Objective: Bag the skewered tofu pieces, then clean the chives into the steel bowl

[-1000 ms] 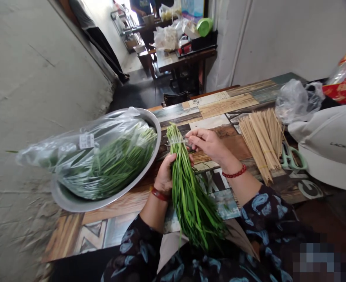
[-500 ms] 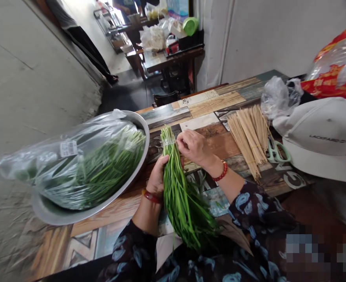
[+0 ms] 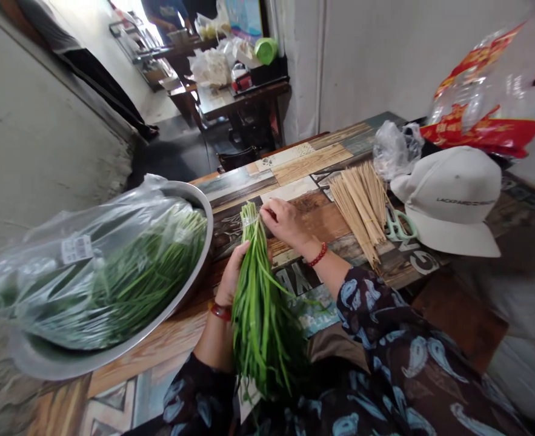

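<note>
A bunch of garlic chives (image 3: pixel 260 303) is in my left hand (image 3: pixel 231 275), whose fingers wrap around it below the cut ends. The stalk ends point away from me, and the loose green leaves hang toward my lap. Near the top, a clear band (image 3: pixel 249 221) circles the stalks. My right hand (image 3: pixel 286 225) is closed in a pinch at the band's right edge; the fingertips partly hide what they grip. On the left, a metal basin (image 3: pixel 209 224) holds a clear plastic bag (image 3: pixel 126 209) with more chives (image 3: pixel 158 266) inside.
Right of my hands lie a pile of wooden skewers (image 3: pixel 360 203), pale green-handled scissors (image 3: pixel 401 225) and a white cap (image 3: pixel 453 181). Behind them are a crumpled plastic bag (image 3: pixel 394 148) and a red-and-clear package (image 3: pixel 480 130). People stand in the background near another table (image 3: pixel 222 103).
The view has swung to the right, so most things sit further left. My left hand still holds the chives, and my right hand stays pinched at the band.
</note>
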